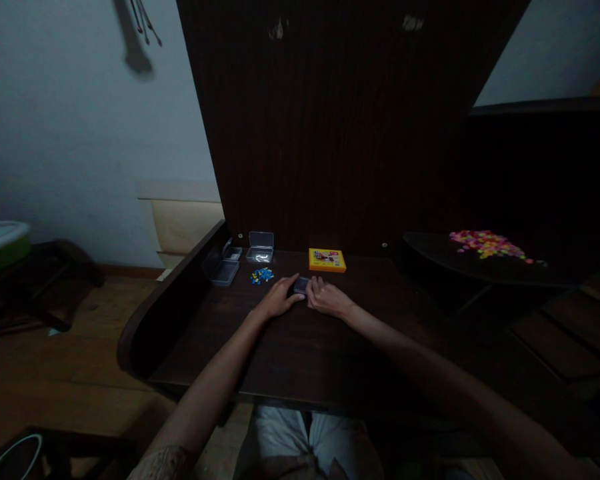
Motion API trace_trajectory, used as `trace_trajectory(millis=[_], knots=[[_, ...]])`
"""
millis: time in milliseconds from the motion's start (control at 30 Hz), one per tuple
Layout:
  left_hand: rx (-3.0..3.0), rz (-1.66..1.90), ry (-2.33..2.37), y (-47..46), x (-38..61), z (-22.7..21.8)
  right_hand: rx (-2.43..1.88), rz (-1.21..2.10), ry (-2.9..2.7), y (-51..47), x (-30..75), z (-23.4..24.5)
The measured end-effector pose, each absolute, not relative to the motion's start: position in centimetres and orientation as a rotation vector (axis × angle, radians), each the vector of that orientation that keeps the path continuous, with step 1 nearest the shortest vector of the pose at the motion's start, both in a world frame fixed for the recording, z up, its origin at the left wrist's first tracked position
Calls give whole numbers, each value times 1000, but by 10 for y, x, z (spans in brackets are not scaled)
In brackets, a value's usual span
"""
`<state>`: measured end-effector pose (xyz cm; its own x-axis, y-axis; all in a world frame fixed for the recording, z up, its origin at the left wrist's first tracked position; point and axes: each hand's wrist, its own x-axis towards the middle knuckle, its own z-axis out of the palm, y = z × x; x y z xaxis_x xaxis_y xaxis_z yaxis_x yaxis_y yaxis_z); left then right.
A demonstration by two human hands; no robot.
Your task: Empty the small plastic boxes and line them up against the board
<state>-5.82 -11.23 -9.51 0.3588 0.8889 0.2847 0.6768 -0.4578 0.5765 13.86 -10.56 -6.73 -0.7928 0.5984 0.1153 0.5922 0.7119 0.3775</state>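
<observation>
1. The little case (301, 285) sits mid-table (290, 353), right between both hands.
2. Left hand (279, 298) grips its left end and right hand (327, 298) its right, fingers curled onto it.
3. Near the left hand: blue-yellow beads (263, 275), with clear boxes (260, 248) behind them.
4. Yellow box (327, 260) sits just behind the case, and a bright bead pile (485, 243) lies well off to the right.

Small clear box (301, 285) btw. the hands: mostly covered by fingers of left hand (279, 300) and right hand (327, 298); contents and grip not determinable. Blue-yellow bits (263, 275) on counter (300, 353): too small to ID. Yellow box (327, 260): print illegible. Multicolour pile (486, 244) at right: indiv. pieces not resolvable. Green-rimmed item (0, 243): cut by left edge. Hanging items (143, 20): cut by top edge. Right side v. dark.
</observation>
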Motion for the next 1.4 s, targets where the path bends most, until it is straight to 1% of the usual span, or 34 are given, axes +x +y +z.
trace_trajectory(millis=[233, 567, 700, 800, 900, 1033, 1133, 1200, 1233, 1333, 1400], knots=[[2221, 852, 1364, -112, -58, -93, 1008, 637, 2886, -105, 137, -65], [2085, 939, 1323, -109, -57, -96, 976, 793, 2784, -106, 133, -66], [2076, 959, 1326, -109, -57, -97, 1037, 746, 2792, -108, 131, -60], [2057, 942, 1337, -111, -58, -96, 1056, 618, 2824, -107, 132, -50], [2009, 968, 1284, -111, -59, -95, 1167, 376, 2911, -102, 138, -43], [1968, 1051, 1113, -111, -60, -93, 1556, -77, 3080, -90, 149, -43], [1905, 1169, 1009, -110, -60, -90, 1883, -758, 3197, -77, 149, -45], [1863, 1221, 1014, -109, -63, -88, 2042, -1218, 3125, -68, 146, -46], [1860, 1225, 1037, -108, -64, -87, 2094, -1378, 3065, -64, 143, -46], [1866, 1212, 1125, -107, -71, -82, 2161, -1642, 2924, -53, 135, -44], [1854, 1244, 1157, -107, -75, -77, 2159, -1755, 2868, -48, 130, -42]])
